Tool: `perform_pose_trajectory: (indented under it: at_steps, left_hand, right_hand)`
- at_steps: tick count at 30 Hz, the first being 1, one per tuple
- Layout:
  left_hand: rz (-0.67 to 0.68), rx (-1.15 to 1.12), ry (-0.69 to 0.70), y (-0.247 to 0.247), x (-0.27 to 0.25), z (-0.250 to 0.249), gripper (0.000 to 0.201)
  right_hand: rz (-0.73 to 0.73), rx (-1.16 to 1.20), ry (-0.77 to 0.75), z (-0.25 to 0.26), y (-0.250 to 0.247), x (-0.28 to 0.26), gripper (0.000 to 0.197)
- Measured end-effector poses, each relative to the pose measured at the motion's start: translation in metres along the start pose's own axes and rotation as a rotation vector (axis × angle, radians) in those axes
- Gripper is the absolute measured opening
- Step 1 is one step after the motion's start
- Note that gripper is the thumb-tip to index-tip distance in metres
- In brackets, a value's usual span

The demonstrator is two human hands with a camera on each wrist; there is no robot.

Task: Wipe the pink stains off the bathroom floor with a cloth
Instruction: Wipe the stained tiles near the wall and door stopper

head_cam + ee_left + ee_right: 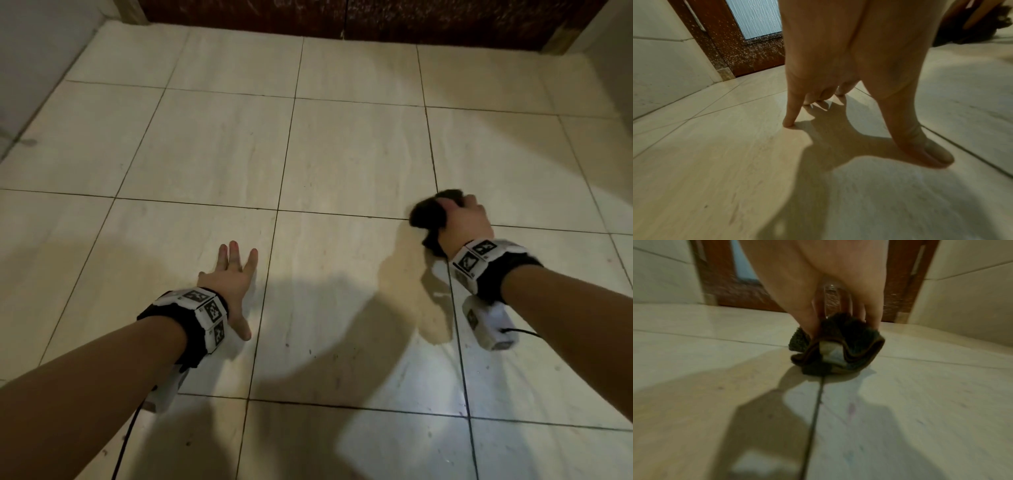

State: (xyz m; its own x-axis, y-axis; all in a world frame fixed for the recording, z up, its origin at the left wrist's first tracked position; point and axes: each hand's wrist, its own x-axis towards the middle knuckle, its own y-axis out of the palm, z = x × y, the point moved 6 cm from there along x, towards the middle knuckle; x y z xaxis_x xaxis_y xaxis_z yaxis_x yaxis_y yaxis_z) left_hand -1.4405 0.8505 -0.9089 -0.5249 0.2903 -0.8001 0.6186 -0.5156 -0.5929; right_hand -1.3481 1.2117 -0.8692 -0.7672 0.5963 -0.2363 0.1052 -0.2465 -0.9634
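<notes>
My right hand [462, 219] grips a bunched dark cloth [428, 219] and holds it down on the pale tiled floor [342, 154], over a grout line at the right. The right wrist view shows the cloth [836, 350] crumpled under my fingers, and a faint pink smear [851, 408] on the tile just behind it. My left hand [233, 277] lies flat on the floor at the lower left with its fingers spread. In the left wrist view its fingertips [789, 125] press the tile and hold nothing.
A brown wooden door [342, 17] closes off the far end of the floor. White tiled walls [37, 61] stand on the left and at the far right [613, 44]. Dark grout lines and my arms' shadows cross the tiles.
</notes>
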Motion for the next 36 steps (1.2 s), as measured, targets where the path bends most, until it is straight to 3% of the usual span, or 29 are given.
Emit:
perform_pose_trajectory:
  at_steps: [3, 9, 12, 14, 18, 20, 22, 24, 28, 30, 33, 36]
  left_hand:
    - [0.006, 0.001, -0.006, 0.0, 0.001, 0.0, 0.149]
    - [0.002, 0.002, -0.012, -0.002, 0.001, -0.002, 0.149]
    - [-0.008, 0.007, -0.007, -0.003, -0.001, -0.003, 0.149]
    - [-0.02, 0.004, -0.006, -0.003, -0.002, -0.003, 0.149]
    - [-0.055, -0.027, 0.001, -0.002, -0.005, -0.001, 0.146]
    - [-0.074, -0.04, 0.009, -0.001, -0.005, 0.0, 0.145]
    - [-0.085, -0.05, 0.019, 0.001, -0.005, 0.0, 0.144]
    - [-0.094, -0.055, 0.024, 0.002, -0.004, 0.0, 0.144]
    - [-0.116, -0.056, 0.035, 0.003, -0.005, 0.001, 0.144]
    - [-0.124, -0.05, 0.041, 0.004, -0.006, 0.002, 0.143]
    - [-0.142, -0.03, 0.046, 0.004, -0.009, 0.0, 0.141]
    - [-0.163, -0.026, 0.076, 0.005, -0.013, -0.003, 0.134]
  right_hand:
    - [0.048, -0.086, 0.008, 0.0, 0.015, -0.014, 0.061]
    - [-0.009, -0.085, -0.621, 0.081, 0.057, -0.129, 0.069]
    - [0.054, -0.11, -0.812, 0.093, 0.069, -0.16, 0.068]
    - [0.036, -0.044, -0.783, 0.084, 0.06, -0.141, 0.067]
    - [-0.056, -0.046, -0.366, 0.036, 0.016, -0.06, 0.064]
    - [0.028, -0.118, -0.193, 0.01, 0.012, -0.042, 0.06]
    - [0.054, -0.138, -0.205, 0.01, 0.016, -0.052, 0.06]
    - [0.097, -0.066, -0.324, 0.031, 0.028, -0.089, 0.059]
    - [0.232, -0.021, -0.627, 0.07, 0.054, -0.185, 0.038]
    - [0.273, -0.075, -0.8, 0.08, 0.063, -0.207, 0.053]
    - [0.258, -0.063, -0.696, 0.071, 0.048, -0.174, 0.054]
    - [0.024, -0.027, -0.433, 0.027, 0.019, -0.117, 0.059]
